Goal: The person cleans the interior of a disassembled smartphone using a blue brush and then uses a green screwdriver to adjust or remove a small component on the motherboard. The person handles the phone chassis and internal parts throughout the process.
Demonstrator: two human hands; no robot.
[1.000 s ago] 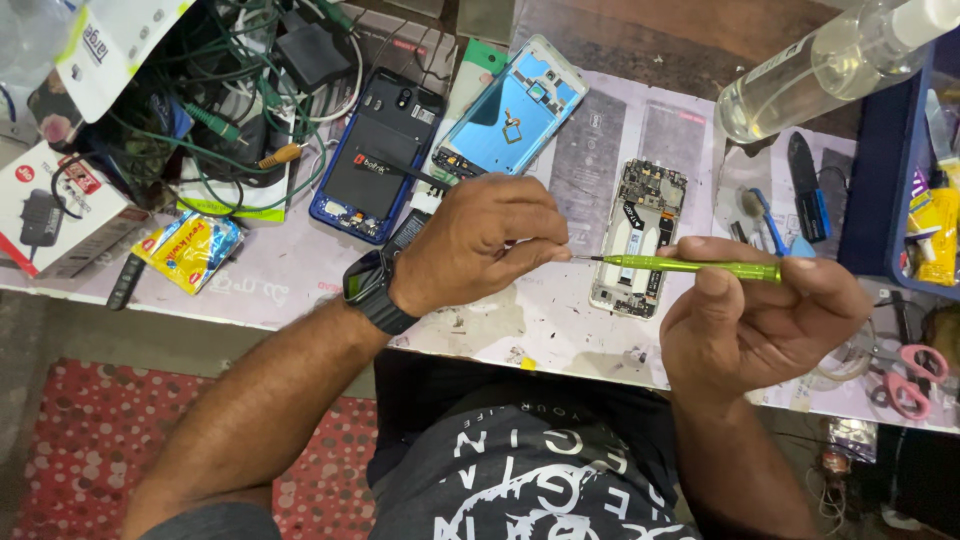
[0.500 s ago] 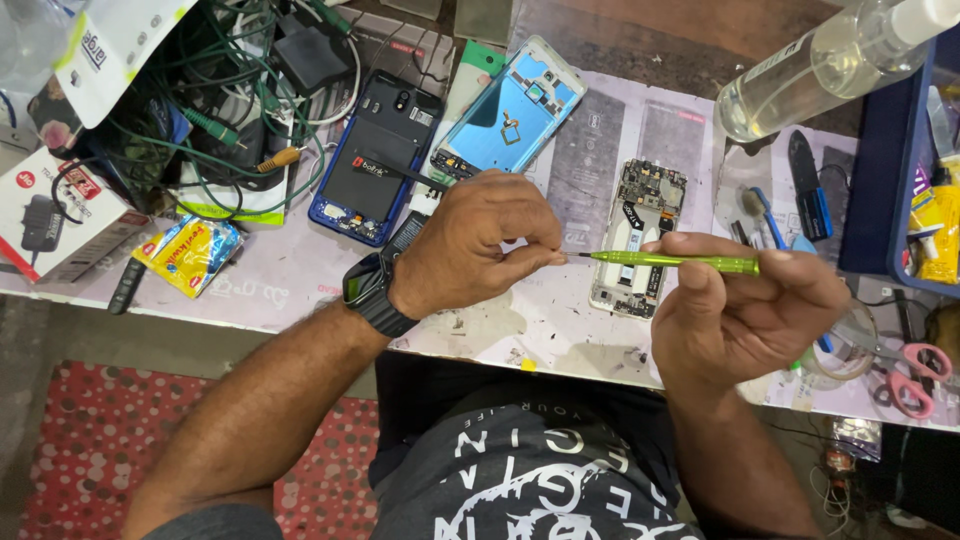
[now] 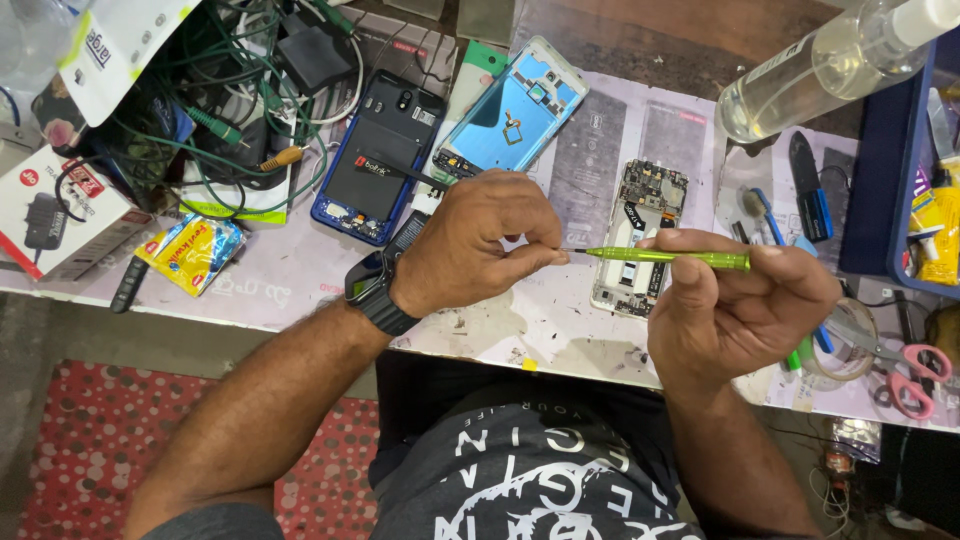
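Observation:
My right hand [image 3: 735, 305] grips a slim green screwdriver [image 3: 665, 257] held level above the bench, its thin tip pointing left. My left hand [image 3: 480, 240], with a black watch on the wrist, pinches at that tip with thumb and forefinger; whatever sits between the fingertips is too small to see. Just behind the screwdriver lies an opened phone [image 3: 638, 237] with its circuit board exposed. Further left lie a light-blue phone frame [image 3: 510, 110] and a dark-blue phone body [image 3: 380, 160].
A tangle of green and white cables [image 3: 235, 95] fills the back left, beside a boxed charger [image 3: 50, 215] and a yellow packet [image 3: 190, 250]. A clear spray bottle [image 3: 830, 65], a blue tray [image 3: 915, 150], small tools and pink-handled scissors [image 3: 905, 370] crowd the right.
Both hands and the green screwdriver have drifted slightly left and up. My left fingers stay pinched at the tip.

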